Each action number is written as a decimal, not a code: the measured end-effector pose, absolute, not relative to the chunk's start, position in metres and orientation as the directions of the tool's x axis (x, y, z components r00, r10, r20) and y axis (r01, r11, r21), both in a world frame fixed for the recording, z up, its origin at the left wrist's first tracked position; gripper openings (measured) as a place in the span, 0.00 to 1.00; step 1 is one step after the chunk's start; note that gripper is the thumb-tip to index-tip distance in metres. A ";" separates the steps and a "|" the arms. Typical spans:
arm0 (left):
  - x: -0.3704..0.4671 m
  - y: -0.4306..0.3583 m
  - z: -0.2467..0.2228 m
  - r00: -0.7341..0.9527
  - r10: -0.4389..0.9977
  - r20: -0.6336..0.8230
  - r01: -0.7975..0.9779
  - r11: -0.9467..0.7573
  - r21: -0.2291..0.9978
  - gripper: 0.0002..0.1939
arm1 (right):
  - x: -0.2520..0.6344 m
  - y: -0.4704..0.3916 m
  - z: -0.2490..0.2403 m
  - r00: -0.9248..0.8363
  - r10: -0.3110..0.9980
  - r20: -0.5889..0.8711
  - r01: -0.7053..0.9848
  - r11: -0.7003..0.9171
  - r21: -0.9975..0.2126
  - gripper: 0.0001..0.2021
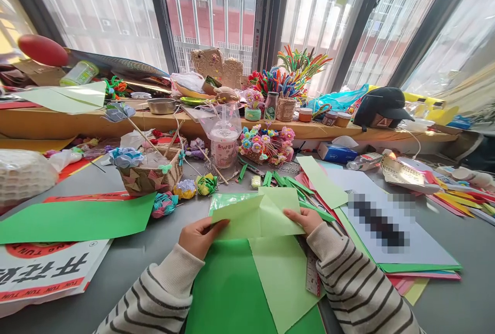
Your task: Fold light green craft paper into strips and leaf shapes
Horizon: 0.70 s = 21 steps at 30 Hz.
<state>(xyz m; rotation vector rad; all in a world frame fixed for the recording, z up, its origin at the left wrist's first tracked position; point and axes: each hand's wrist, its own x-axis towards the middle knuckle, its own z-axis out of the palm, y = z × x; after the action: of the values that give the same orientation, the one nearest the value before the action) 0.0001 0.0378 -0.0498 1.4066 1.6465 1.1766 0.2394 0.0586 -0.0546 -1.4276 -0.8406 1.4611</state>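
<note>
Between my two hands a light green sheet of paper point(240, 216) is held up, with a crease running down its middle. My left hand point(199, 236) pinches its left edge between thumb and fingers. At the opposite edge, my right hand point(307, 219) grips the paper the same way. Below it, another light green piece of paper point(284, 277) lies on a darker green sheet point(228, 282). A ruler point(312, 272) sits beside my right wrist, partly under the pale green piece.
Several green paper strips point(286, 179) lie behind my hands. A stack of paper point(417, 246) is on the right, a green sheet point(77, 218) on the left. Farther back stand a basket of paper flowers point(149, 179), a lidded cup point(224, 148) and a tissue box point(336, 152).
</note>
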 end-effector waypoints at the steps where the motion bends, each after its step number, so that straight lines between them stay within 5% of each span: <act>1: 0.001 0.037 -0.050 -0.207 0.975 0.078 0.380 0.007 0.925 0.16 | 0.239 0.059 -0.056 0.059 0.923 -0.381 -0.160 -0.368 -0.916 0.07; 13: 0.000 0.040 -0.053 -0.190 0.981 0.041 0.265 0.011 0.964 0.16 | 0.239 0.058 -0.056 0.044 0.927 -0.371 -0.156 -0.361 -0.920 0.08; 21: 0.001 0.035 -0.049 -0.179 0.963 0.200 0.352 -0.127 0.927 0.10 | 0.237 0.058 -0.058 -0.010 0.912 -0.409 -0.243 -0.399 -0.884 0.06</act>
<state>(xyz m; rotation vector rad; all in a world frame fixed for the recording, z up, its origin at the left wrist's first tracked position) 0.0012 0.0350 -0.0491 1.4873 1.5468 1.3161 0.2370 0.0581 -0.0580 -1.3329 -0.7668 1.5793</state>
